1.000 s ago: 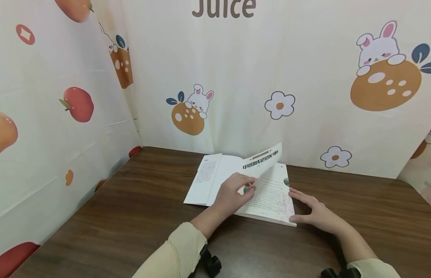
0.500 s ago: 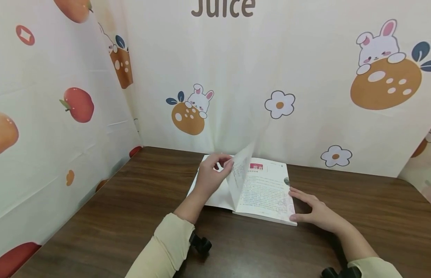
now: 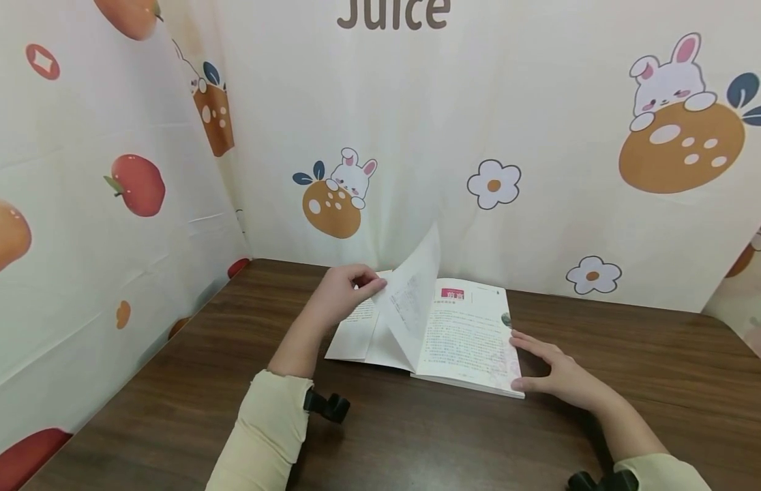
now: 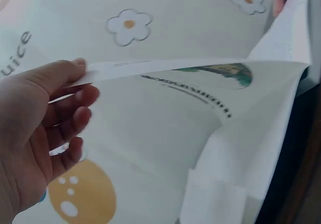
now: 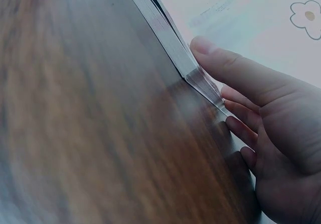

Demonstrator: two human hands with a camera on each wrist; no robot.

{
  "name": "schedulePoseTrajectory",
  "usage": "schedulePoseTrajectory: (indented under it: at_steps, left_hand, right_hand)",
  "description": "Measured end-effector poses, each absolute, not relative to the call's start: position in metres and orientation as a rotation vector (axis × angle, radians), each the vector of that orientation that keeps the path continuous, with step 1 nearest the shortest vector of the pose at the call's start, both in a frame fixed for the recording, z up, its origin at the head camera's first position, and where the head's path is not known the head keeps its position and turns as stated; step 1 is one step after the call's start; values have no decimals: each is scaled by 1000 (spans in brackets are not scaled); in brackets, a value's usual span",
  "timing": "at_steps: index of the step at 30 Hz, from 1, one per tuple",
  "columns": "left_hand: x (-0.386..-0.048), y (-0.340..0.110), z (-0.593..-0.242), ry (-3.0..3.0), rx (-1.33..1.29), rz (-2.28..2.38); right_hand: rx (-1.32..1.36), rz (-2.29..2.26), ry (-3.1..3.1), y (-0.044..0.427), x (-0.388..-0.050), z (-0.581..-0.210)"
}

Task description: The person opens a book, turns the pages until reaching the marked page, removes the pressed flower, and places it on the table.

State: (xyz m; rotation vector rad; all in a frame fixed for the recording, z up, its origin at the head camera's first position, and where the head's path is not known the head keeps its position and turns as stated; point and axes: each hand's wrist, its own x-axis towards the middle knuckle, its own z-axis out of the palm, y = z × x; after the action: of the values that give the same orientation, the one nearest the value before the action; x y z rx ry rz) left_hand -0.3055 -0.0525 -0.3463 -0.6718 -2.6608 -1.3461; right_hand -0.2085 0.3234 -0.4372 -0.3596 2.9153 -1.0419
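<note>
Status: page turn looks over halfway, my read. Book (image 3: 469, 348) lies open at the back of the counter (image 3: 417, 429), near the printed backdrop (image 3: 494, 239), between the 2 hands.

Left hand (image 3: 342, 293): thumb and index finger pinching the outer edge of 1 lifted leaf (image 3: 411, 293); other 3 fingers loosely bent, clear of the paper. Can't tell if a 2nd sheet is caught in there.

Right hand (image 3: 558, 375): spread, at the book's right edge, thumb by the near corner. Probably steadying the block, not lifting anything.

Done: leaf is off the right side, leaning left over the cover flap (image 3: 345, 346); page with the red heading (image 3: 452, 294) exposed. Left: leaf isn't flat, so it needs laying down and letting go. Thick stack remains at right, so likely early in the book. Total turns wanted: unknown from here.
</note>
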Motion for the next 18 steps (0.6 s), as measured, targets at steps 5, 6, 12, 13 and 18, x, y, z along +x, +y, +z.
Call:
schedulePoseTrajectory:
  at_steps: [5,6,12,13,18]
  left_hand:
    - [-308,-68,-342,-2758,-679,-1320]
    - [-309,-72,-341,-2785,-687,-1293]
    - [-314,-93,-342,-2968,-690,-1198]
    - [-315,-96,-342,-2989,-687,-1198]
    - [-317,-105,-344,-3076,-673,-1168]
  right_hand:
    - [-371,-1039,2919,323,-208,-435]
    - [-371,-1037,2918,323,-208,-434]
    - [-356,-1027,2913,321,-209,-432]
    - [-356,-1027,2913,321,-209,-433]
    - [-347,-1019,2917,322,-209,-434]
